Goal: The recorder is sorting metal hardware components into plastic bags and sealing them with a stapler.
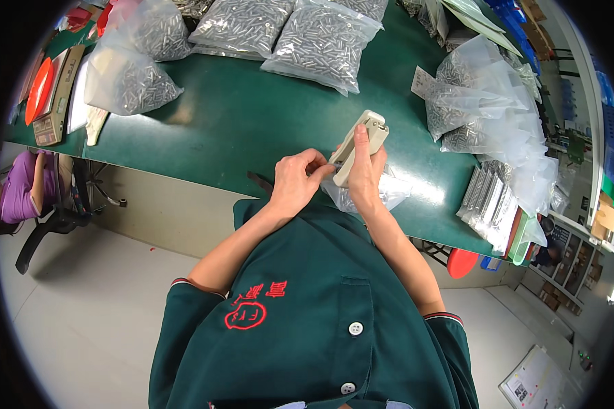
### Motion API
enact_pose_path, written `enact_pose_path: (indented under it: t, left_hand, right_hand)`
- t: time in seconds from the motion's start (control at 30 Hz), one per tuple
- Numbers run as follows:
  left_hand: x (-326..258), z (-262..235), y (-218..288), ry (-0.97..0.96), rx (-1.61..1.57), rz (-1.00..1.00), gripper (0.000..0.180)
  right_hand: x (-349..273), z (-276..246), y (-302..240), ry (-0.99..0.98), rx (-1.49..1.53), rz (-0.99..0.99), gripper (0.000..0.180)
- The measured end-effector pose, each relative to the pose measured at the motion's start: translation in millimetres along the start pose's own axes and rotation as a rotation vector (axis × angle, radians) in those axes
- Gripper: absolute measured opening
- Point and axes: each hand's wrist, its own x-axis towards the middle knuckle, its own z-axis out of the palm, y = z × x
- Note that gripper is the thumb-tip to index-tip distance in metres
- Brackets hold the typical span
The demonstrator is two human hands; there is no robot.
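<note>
1. The right hand (366, 176) is clamped around a cream-coloured stapler (359, 146), thumb pressed along its top, the tool pointing away from the person over the near edge of the table.
2. The left hand (295, 183) is pinched shut on the top edge of a small clear plastic bag (389, 193), its fingertips meeting at the mouth of the stapler.
3. That bag lies partly under the right hand, on the green table (252, 123) at its near edge, just in front of the person's chest; its contents are too blurred to tell.
4. Both forearms come up from a dark green shirt (307, 327) with white buttons and a red emblem.
5. To the right, a heap of clear bags of small metal parts (484, 102) spreads along the table, and nearer the right edge lies a stack of flat filled packets (488, 204).
6. At the far side lie large bags of metal pins (320, 41), side by side, with another bag of pins (126, 82) to the far left.
7. At the far left edge of the table sit an orange disc (39, 88) and a flat tan device (58, 95).
8. Below the table on the left, another person in purple (20, 191) sits on a black chair, well apart from the hands.
9. A red stool (462, 262) shows under the table on the right.
</note>
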Motion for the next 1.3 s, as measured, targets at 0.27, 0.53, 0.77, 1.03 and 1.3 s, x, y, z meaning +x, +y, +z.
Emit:
enact_pose_path:
  t: [0.27,0.53,0.77,1.03,1.3]
  left_hand:
    - [-1.1,-3.3,-7.1,-0.020,-0.098,-0.001,0.013]
    - [1.1,-7.1,-6.8,-0.043,-0.032,-0.029,0.020]
    - [-0.7,-12.7,-2.1,-0.269,-0.240,-0.020,0.039]
    - [1.8,-4.1,-12.4,-0.217,-0.054,-0.052,0.043]
    - [-7.2,0.0,-15.5,-0.161,-0.302,0.003,0.045]
  right_hand:
    - [1.1,5.2,0.6,-0.006,-0.003,0.014,0.033]
    - [4.6,8.7,6.6,0.006,-0.003,-0.004,0.032]
    - [9.9,6.1,15.9,0.033,-0.062,-0.055,0.032]
    - [23.4,5.5,37.6,0.044,-0.129,-0.102,0.034]
    - [13.1,-3.5,-4.5,-0.054,0.165,0.038,0.047]
